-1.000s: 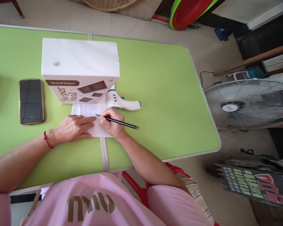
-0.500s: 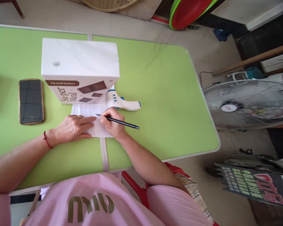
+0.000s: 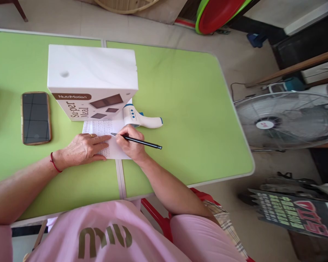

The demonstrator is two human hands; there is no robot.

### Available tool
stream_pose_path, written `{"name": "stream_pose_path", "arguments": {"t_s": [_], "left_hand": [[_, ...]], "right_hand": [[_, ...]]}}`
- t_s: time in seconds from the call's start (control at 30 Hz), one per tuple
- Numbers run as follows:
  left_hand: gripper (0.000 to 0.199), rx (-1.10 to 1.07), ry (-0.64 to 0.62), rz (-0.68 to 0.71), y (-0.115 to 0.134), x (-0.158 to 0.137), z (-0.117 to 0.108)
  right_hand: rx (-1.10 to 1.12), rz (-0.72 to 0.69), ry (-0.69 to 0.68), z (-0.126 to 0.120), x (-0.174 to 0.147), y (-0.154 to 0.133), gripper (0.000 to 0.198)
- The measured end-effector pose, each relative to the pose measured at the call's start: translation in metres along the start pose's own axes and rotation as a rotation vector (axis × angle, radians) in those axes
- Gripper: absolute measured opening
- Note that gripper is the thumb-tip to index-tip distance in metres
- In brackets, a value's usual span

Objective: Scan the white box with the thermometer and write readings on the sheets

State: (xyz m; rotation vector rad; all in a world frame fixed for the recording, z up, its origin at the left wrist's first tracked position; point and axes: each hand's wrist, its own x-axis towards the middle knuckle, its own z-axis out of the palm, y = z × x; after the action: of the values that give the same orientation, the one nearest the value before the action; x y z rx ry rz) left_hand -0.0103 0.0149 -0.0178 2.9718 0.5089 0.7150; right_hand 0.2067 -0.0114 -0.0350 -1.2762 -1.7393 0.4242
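A sheet of paper (image 3: 117, 152) covered in small handwriting lies on the green table (image 3: 191, 109). My left hand (image 3: 84, 148) rests flat across the written part, fingers stretched out. In my right hand (image 3: 132, 142), pinched between thumb and fingers, is a black pen (image 3: 144, 142); its tip is at the paper, just beyond my left fingertips. Whether the tip touches the sheet I cannot tell. Behind the paper stands a white NutriMotion box (image 3: 93, 67), hiding the sheet's far edge. A white and blue handheld thermometer (image 3: 142, 119) lies right of the box, close to my right hand.
A phone (image 3: 36, 117) in a brown-edged case lies on the left. Beyond the table's right edge is a large fan (image 3: 265, 124), with a dark sign board (image 3: 292, 214) below it. Red and green basins (image 3: 218, 16) lean at the back.
Both hands keep their places on the paper. The pen's tilt shifts only very slightly, and the view drifts a tiny bit.
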Motion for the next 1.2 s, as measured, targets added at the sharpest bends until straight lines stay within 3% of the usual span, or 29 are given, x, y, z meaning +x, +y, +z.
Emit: {"name": "stream_pose_path", "arguments": {"t_s": [1.2], "left_hand": [[0.054, -0.003, -0.005, 0.001, 0.0007, 0.0006, -0.0013]], "right_hand": [[0.002, 0.054, 0.039, 0.0003, -0.0007, 0.0008, 0.016]]}}
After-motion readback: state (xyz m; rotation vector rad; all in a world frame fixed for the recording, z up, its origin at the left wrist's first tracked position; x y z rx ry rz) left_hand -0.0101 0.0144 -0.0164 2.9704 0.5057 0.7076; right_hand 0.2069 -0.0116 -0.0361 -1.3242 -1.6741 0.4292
